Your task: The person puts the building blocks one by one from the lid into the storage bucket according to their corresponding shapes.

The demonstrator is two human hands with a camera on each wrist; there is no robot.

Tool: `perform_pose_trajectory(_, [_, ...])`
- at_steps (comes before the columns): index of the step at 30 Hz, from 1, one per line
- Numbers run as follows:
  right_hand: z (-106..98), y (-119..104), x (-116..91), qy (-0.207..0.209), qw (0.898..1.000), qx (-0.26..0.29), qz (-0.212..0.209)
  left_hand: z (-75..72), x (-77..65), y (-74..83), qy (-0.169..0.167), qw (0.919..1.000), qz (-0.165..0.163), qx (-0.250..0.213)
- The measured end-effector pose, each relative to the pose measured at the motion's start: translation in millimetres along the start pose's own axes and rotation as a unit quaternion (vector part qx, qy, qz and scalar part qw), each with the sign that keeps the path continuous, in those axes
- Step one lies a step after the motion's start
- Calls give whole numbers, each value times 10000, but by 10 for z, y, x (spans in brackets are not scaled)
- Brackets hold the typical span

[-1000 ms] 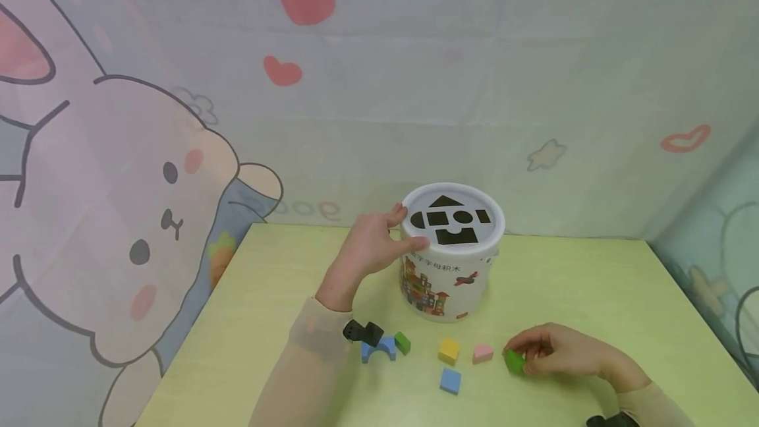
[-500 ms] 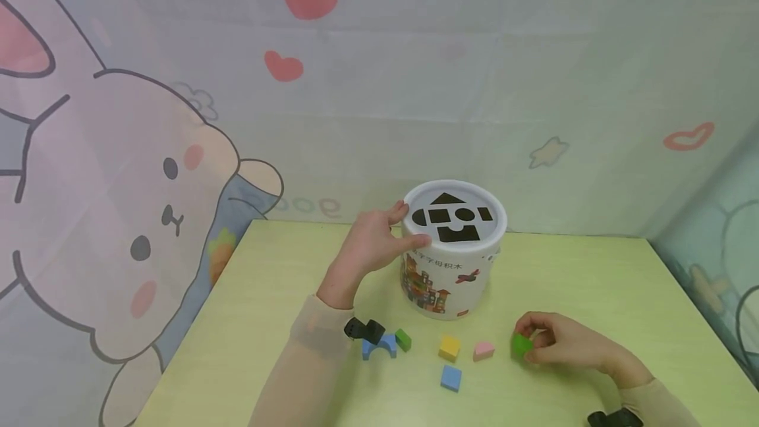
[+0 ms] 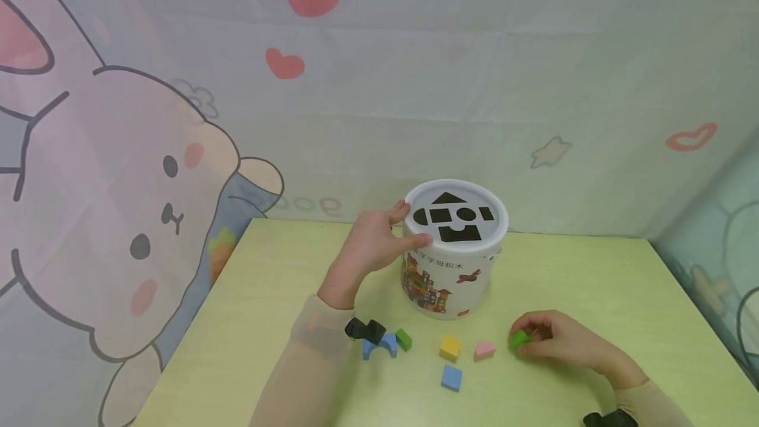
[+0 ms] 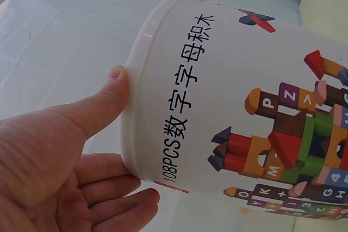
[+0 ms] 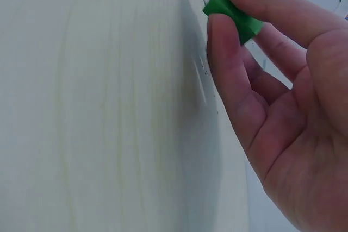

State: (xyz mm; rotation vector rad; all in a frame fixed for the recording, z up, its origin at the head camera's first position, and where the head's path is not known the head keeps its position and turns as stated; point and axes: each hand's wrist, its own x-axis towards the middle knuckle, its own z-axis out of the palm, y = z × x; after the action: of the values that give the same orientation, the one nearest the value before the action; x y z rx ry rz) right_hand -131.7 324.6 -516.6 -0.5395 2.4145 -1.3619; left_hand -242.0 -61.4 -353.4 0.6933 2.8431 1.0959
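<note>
A white lidded bucket (image 3: 453, 282) with printed block pictures stands upright on the table. Its lid (image 3: 488, 237) has dark cut-out holes of different shapes. My left hand (image 3: 372, 239) holds the bucket's rim from the left, the thumb at the front edge and the fingers farther back; the left wrist view shows thumb and fingers against the rim. To the right of the bucket, my right hand (image 3: 569, 342) pinches a small green block (image 5: 235, 17) between thumb and fingertips. The fingers partly cover that block, so its full shape is hidden.
In front of the bucket lie a blue arch block (image 3: 379, 346), a second green block (image 3: 403, 339), a yellow block (image 3: 450, 348), a pink block (image 3: 484, 350) and a blue square block (image 3: 452, 377). A printed cloth (image 3: 415, 117) hangs behind the table (image 3: 593, 282).
With the green block in its fingers, my right hand has shifted a little toward the back of the table and turned the block. The left hand keeps its place on the bucket.
</note>
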Motion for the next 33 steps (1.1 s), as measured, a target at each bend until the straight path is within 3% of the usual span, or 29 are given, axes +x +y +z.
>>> perform_pose_trajectory(5, [-13, -30, 3, 495, 9983, -29, 308, 2, -5, 10, -21, 10000, 0, 14])
perform_pose_trajectory(15, [-11, -89, -9, 679, 9948, 86, 758, 20, -11, 8, -21, 10000, -65, 35])
perform_pose_trajectory(23, [-68, -173, -38, 780, 9941, 38, 747, 31, -18, -3, -7, 10000, -36, -5])
perform_pose_trajectory(33, [-250, -451, -4, 1464, 9873, -467, 405, 16, -8, -3, 32, 10000, -25, -49])
